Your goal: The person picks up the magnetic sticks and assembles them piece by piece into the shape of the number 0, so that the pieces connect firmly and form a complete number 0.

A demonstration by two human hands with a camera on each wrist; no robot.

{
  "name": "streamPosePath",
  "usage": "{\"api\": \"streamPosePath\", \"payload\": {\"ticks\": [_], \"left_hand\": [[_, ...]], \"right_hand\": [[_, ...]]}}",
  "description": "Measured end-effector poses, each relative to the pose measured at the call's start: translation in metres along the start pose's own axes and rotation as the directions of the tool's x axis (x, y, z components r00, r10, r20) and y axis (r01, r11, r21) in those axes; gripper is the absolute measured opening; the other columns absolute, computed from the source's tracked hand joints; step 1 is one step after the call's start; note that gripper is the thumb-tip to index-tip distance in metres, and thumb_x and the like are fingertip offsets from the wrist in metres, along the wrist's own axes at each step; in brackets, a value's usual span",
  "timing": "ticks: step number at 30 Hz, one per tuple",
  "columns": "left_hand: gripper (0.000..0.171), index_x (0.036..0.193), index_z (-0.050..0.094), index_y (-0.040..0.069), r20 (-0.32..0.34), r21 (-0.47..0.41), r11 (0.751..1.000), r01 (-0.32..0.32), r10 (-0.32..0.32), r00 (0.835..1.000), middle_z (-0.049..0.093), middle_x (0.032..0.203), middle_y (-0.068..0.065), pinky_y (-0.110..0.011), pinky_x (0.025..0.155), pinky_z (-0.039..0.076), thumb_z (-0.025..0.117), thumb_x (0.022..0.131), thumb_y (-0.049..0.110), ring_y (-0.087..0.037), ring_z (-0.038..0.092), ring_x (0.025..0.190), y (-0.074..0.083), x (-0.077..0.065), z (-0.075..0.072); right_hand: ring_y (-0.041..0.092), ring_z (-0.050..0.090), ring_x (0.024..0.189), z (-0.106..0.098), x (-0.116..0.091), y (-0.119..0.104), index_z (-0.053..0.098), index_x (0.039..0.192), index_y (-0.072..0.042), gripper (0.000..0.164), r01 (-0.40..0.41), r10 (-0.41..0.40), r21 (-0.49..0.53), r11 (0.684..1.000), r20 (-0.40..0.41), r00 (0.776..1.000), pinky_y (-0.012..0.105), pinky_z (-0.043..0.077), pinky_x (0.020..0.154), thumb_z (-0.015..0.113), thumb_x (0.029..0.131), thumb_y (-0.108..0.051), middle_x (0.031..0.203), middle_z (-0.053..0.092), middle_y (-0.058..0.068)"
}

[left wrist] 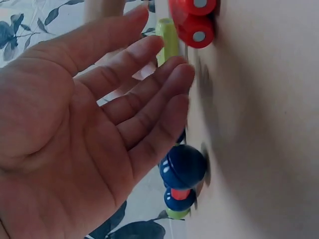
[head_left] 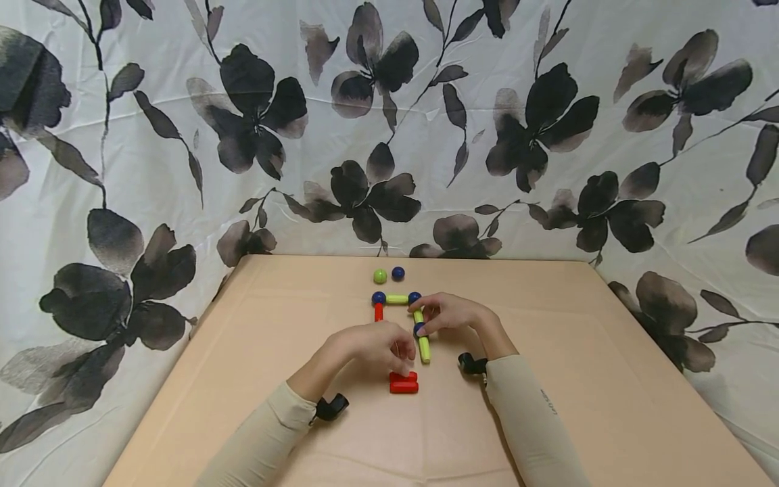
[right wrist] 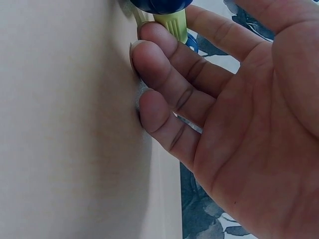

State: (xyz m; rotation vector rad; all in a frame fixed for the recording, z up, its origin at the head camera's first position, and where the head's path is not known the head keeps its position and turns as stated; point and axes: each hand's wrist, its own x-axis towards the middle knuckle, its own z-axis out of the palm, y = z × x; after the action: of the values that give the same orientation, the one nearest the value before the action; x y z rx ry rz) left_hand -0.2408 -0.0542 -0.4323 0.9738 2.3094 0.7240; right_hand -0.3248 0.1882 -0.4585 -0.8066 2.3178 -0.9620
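My left hand (head_left: pixel 380 343), fingers loosely bent and holding nothing, hovers by two red magnetic rods (head_left: pixel 404 387) lying side by side. Silvery round ends show on the red rods (left wrist: pixel 195 36) in the left wrist view. My right hand (head_left: pixel 453 315) grips a joined figure of rods and balls, its thumb at the lower blue ball (head_left: pixel 418 330) and index finger across the upper green rod (head_left: pixel 418 316). Another green rod (head_left: pixel 425 350) extends toward me. A crosswise green rod (head_left: pixel 397 299) links two blue balls at the figure's far end. My left hand partly hides a red rod (head_left: pixel 379 312).
A loose green ball (head_left: pixel 380 276) and a loose blue ball (head_left: pixel 398 274) lie beyond the figure, toward the far edge of the tan table (head_left: pixel 292 291). Behind the table hangs a white cloth (head_left: pixel 462 182) with dark flowers.
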Motion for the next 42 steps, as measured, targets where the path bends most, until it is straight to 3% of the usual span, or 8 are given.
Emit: {"api": "streamPosePath", "payload": {"ticks": [8,13,22,25,27,32,36,42], "left_hand": [[0.012,0.105,0.072,0.017,0.001,0.038,0.997,0.070,-0.070,0.998,0.065,0.091,0.008,-0.024,0.081,0.050,0.077,0.094,0.017,-0.009,0.058,0.086,0.005,0.001,0.009],[0.011,0.102,0.070,0.018,-0.011,0.096,0.992,0.078,-0.077,0.997,0.063,0.086,0.008,-0.023,0.075,0.049,0.076,0.093,0.013,-0.008,0.057,0.080,0.009,0.003,0.012],[0.019,0.097,0.069,0.022,-0.114,0.230,0.966,0.120,-0.096,0.989,0.062,0.083,0.009,-0.024,0.071,0.046,0.085,0.088,0.027,-0.008,0.055,0.078,0.009,0.005,0.014],[0.026,0.107,0.064,0.020,-0.126,0.162,0.979,0.121,-0.101,0.987,0.064,0.083,0.006,-0.026,0.068,0.047,0.083,0.090,0.027,-0.011,0.058,0.075,0.005,0.004,0.009],[0.031,0.116,0.058,0.019,-0.125,0.063,0.993,0.102,-0.094,0.988,0.067,0.086,0.002,-0.027,0.068,0.049,0.079,0.094,0.024,-0.013,0.062,0.076,0.000,0.003,0.003],[0.020,0.121,0.057,0.012,-0.102,-0.159,0.987,-0.027,0.011,0.995,0.072,0.096,-0.010,-0.031,0.077,0.056,0.066,0.103,0.016,-0.020,0.070,0.084,-0.018,0.002,-0.009],[0.019,0.119,0.069,0.006,-0.110,-0.187,0.976,-0.109,0.089,0.990,0.069,0.093,-0.011,-0.029,0.082,0.055,0.059,0.106,0.015,-0.019,0.066,0.084,-0.029,0.000,-0.017],[0.027,0.125,0.071,0.008,-0.087,-0.224,0.971,-0.077,0.059,0.994,0.071,0.101,-0.003,-0.033,0.087,0.051,0.070,0.100,0.018,-0.017,0.064,0.092,-0.035,-0.007,-0.027]], "right_hand": [[0.025,0.055,0.095,0.000,0.000,-0.001,0.065,0.137,-0.013,0.052,0.004,-0.004,-0.003,1.000,0.007,1.000,0.035,0.045,0.079,0.083,0.090,-0.026,0.099,0.062,0.009],[0.024,0.055,0.094,0.000,0.000,-0.001,0.065,0.138,-0.013,0.053,0.009,-0.009,-0.005,1.000,0.008,1.000,0.034,0.045,0.077,0.083,0.090,-0.026,0.099,0.062,0.009],[0.024,0.054,0.095,0.000,0.002,0.000,0.065,0.138,-0.015,0.053,0.007,-0.007,-0.020,1.000,-0.003,1.000,0.034,0.045,0.077,0.083,0.090,-0.028,0.099,0.062,0.008],[0.025,0.055,0.095,0.000,0.001,-0.001,0.065,0.137,-0.015,0.052,0.006,-0.006,-0.011,1.000,-0.001,1.000,0.035,0.045,0.079,0.083,0.090,-0.028,0.100,0.062,0.008],[0.025,0.055,0.096,-0.001,0.001,-0.001,0.066,0.136,-0.015,0.051,0.006,-0.006,-0.006,1.000,-0.001,1.000,0.035,0.046,0.079,0.083,0.090,-0.027,0.099,0.062,0.008],[0.025,0.055,0.094,0.000,0.000,0.000,0.066,0.135,-0.015,0.050,0.012,-0.012,-0.010,1.000,0.004,1.000,0.034,0.046,0.079,0.083,0.090,-0.027,0.099,0.062,0.009],[0.024,0.054,0.093,0.000,0.001,0.001,0.066,0.136,-0.014,0.050,0.013,-0.013,-0.012,1.000,0.005,1.000,0.034,0.045,0.077,0.083,0.090,-0.027,0.099,0.061,0.009],[0.024,0.054,0.095,0.001,0.001,0.001,0.066,0.137,-0.017,0.052,-0.016,0.016,-0.014,1.000,-0.001,1.000,0.033,0.046,0.076,0.083,0.090,-0.030,0.100,0.061,0.007]]}}
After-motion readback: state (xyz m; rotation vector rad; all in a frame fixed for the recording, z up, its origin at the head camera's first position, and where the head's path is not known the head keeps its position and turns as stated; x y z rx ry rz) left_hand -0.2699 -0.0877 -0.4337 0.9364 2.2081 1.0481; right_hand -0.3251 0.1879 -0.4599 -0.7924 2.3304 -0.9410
